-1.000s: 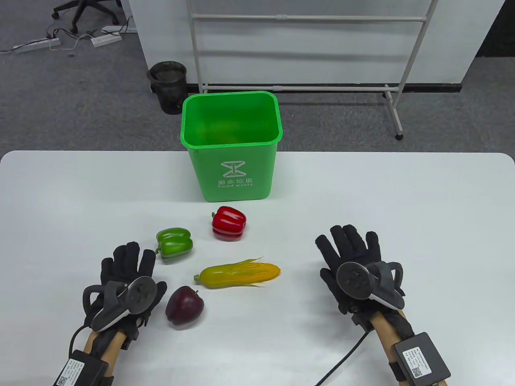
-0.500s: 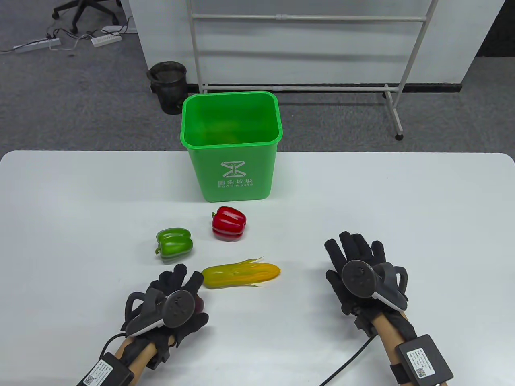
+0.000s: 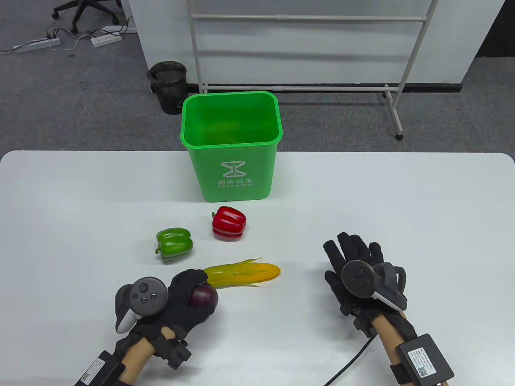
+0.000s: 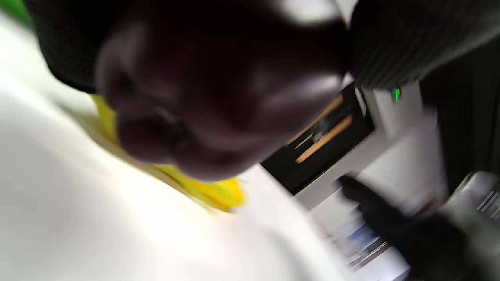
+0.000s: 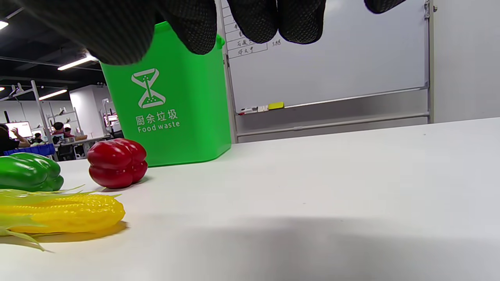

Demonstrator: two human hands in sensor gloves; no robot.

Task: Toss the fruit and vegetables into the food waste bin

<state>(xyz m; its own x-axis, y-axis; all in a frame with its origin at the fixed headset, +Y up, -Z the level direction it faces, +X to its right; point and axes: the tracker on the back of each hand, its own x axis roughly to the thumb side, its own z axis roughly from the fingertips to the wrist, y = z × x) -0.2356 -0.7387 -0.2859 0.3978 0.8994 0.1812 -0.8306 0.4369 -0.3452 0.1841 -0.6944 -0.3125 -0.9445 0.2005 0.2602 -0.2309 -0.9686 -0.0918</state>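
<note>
At the near left of the tabletop point(image 3: 80, 193), the left hand point(image 3: 177, 305) grips a dark red apple point(image 3: 203, 297), its fingers point(image 3: 189, 277) curled over the top and far side of the fruit so that only the right-facing part shows in the table view. In the left wrist view the apple fills the upper frame as a dark, smeared mass, and whether it rests on the tabletop or is lifted cannot be told. Just behind the apple lies a yellow corn cob point(image 3: 241, 273), its stalk end hidden by the fingers. Further back sit a green bell pepper point(image 3: 174, 243) and, to its right, a red bell pepper point(image 3: 228, 223), apart from each other and from the corn. Behind them stands the green food waste bin point(image 3: 231, 144) at the tabletop's far edge, upright and open; its floor is hard to make out. At the right, the right hand point(image 3: 354, 269) lies palm down with fingers point(image 3: 354, 245) spread wide, holding nothing, well apart from the corn. On the floor beyond are a black bucket point(image 3: 167, 84) and a whiteboard stand point(image 3: 305, 86).
</note>
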